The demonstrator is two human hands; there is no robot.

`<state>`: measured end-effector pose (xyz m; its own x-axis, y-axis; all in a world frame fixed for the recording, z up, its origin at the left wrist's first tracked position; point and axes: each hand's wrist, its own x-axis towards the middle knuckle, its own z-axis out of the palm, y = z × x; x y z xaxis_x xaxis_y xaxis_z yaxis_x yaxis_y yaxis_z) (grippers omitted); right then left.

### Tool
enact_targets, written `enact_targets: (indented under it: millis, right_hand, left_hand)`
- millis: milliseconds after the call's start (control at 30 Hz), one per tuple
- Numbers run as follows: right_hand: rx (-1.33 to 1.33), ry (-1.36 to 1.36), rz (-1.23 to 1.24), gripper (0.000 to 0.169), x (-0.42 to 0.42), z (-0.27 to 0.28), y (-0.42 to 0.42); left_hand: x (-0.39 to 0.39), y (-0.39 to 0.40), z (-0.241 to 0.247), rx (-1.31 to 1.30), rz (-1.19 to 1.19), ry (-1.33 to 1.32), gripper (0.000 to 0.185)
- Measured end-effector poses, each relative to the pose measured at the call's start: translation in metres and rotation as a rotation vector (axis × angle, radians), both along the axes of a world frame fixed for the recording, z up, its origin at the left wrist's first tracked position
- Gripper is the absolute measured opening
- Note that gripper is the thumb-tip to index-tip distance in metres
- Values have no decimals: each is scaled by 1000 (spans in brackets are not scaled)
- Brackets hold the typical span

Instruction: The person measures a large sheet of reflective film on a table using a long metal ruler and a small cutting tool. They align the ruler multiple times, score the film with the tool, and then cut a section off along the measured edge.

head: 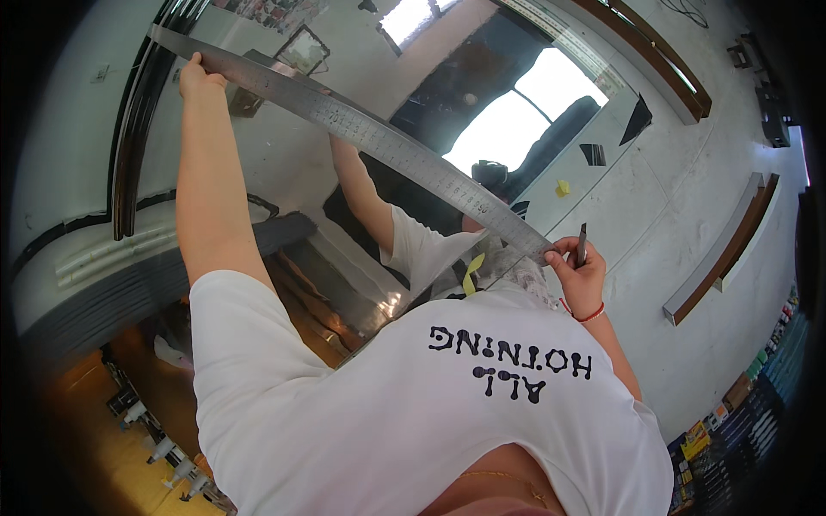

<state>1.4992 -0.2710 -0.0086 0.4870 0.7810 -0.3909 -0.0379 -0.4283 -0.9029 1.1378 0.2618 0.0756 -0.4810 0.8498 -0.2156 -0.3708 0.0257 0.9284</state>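
A long steel ruler (387, 138) slants across a glossy, mirror-like sheet (284, 151) in front of me. At the ruler's upper left end, my left hand (200, 76) holds its near edge, arm stretched out. My right hand (584, 274) pinches the lower right end between thumb and fingers. That same hand also holds a small knife (583, 244), its slanted blade pointing up, away from me. The sheet reflects an arm, a white shirt and a bright window. A yellow strip (473, 274) lies by the sheet's near edge, close to my shirt.
Dark scraps (637, 120) and a yellow paper piece (563, 188) lie right of the sheet. Long dark glossy strips (137, 129) run along the left. Brown-and-white profiles (723, 251) lie to the right. White bottles (161, 449) line the lower left; packaged goods (697, 440) fill the lower right.
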Motion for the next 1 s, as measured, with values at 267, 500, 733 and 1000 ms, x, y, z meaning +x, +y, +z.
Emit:
enact_targets:
  millis: [267, 500, 733, 1000]
  right_hand:
    - [-2, -349, 43, 24, 0, 3, 36]
    - [-57, -420, 76, 31, 0, 4, 46]
    - [-108, -501, 109, 33, 0, 10, 55]
    - [-141, -517, 107, 35, 1, 9, 53]
  left_hand:
    - [-7, 62, -41, -154, -105, 181, 21]
    - [14, 80, -65, -194, -164, 199, 23]
    - [20, 87, -83, -176, -205, 222, 25]
    - [64, 63, -84, -227, -237, 194, 31]
